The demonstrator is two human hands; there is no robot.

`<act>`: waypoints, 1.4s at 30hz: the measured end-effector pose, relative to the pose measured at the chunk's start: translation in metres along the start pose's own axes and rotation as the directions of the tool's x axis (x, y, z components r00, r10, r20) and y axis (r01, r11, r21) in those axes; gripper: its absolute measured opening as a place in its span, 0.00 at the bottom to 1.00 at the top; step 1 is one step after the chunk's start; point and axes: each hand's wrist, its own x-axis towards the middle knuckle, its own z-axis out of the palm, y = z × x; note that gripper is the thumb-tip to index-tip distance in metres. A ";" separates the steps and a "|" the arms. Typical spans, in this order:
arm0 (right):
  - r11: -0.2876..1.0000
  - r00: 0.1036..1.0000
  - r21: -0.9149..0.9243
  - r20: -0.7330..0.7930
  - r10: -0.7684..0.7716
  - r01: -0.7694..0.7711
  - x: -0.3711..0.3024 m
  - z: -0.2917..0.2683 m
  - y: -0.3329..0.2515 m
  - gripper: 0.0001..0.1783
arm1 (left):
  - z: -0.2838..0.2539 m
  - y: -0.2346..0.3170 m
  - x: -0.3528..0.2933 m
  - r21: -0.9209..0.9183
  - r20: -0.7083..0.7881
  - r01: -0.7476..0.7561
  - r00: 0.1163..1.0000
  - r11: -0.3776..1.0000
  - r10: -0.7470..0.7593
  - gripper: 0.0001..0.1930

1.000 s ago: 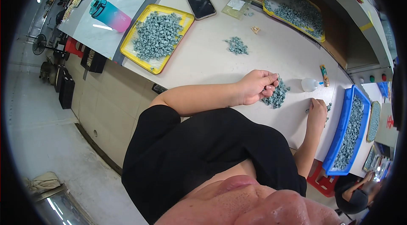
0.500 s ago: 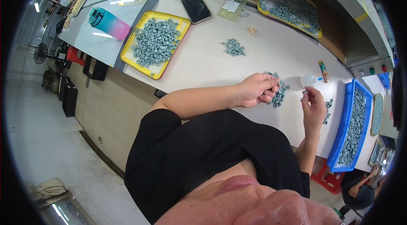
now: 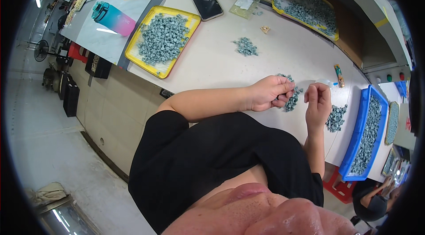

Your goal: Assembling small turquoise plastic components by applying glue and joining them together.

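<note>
My left hand (image 3: 269,94) is closed, thumb pressed to the curled fingers, beside a pile of small grey-green pieces (image 3: 290,103). What it holds, if anything, is too small to make out. My right hand (image 3: 318,104) is raised a little to the right, fingers bent in a pinch; its fingertips hide whatever is between them. Another pile of grey-green pieces (image 3: 337,119) lies just right of that wrist. Behind the right hand, a white squeeze bottle with a blue tip (image 3: 326,82) is partly covered.
A yellow tray of grey-green pieces (image 3: 193,23) is at left, near a phone (image 3: 207,4) and a bottle (image 3: 114,19). Farther off lie a small pile (image 3: 246,46) and a shelved yellow tray (image 3: 337,36). A blue bin (image 3: 350,164) stands right; a person (image 3: 371,201) sits beyond.
My right hand has moved left, closer to the left hand, and now covers part of the squeeze bottle. More of the right-hand pile shows. My left hand has barely moved.
</note>
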 end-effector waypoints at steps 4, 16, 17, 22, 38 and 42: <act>0.984 0.991 -0.157 0.082 0.102 -0.088 -0.004 -0.007 -0.004 0.05 | 0.001 -0.002 -0.004 -0.009 0.002 0.015 1.000 1.000 -0.015 0.08; 0.960 0.996 -0.266 0.002 -0.094 0.091 0.003 0.004 -0.005 0.10 | 0.002 0.004 -0.004 0.021 -0.012 -0.019 1.000 1.000 0.019 0.08; 0.987 0.999 -0.157 -0.033 -0.027 0.022 0.003 0.007 -0.001 0.09 | 0.001 0.007 -0.002 0.006 0.011 0.015 1.000 1.000 -0.015 0.08; 0.931 0.976 -0.301 -0.004 -0.216 0.205 0.004 0.006 0.000 0.09 | 0.001 0.010 0.002 -0.016 -0.006 -0.002 1.000 1.000 0.002 0.12; 0.631 0.773 -0.471 0.210 -0.599 0.617 -0.005 0.013 0.009 0.18 | 0.002 0.005 -0.004 0.044 -0.074 -0.018 0.997 0.999 0.022 0.10; 0.630 0.766 -0.464 0.200 -0.611 0.623 -0.003 0.014 0.011 0.19 | 0.001 0.006 -0.002 0.055 -0.049 -0.016 0.999 0.998 0.019 0.12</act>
